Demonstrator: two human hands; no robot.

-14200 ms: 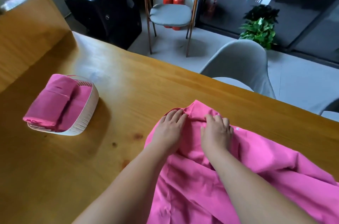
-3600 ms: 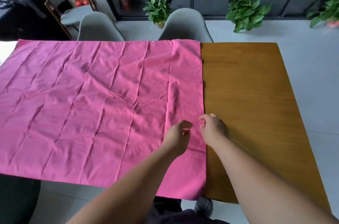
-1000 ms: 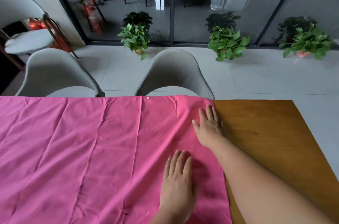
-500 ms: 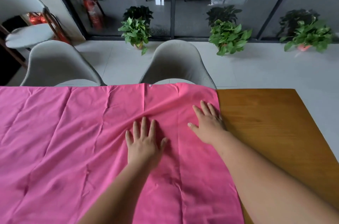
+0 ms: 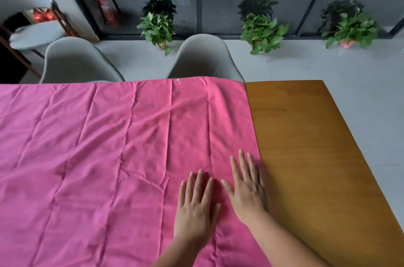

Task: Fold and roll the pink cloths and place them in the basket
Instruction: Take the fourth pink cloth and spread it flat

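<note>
Chairs (image 5: 205, 57) behind table (image 5: 306, 135) — plants (image 5: 262, 33) beyond.

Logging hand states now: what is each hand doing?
Left hand: open, flat on the pink cloth.
Right hand: open, flat on the cloth.
</note>
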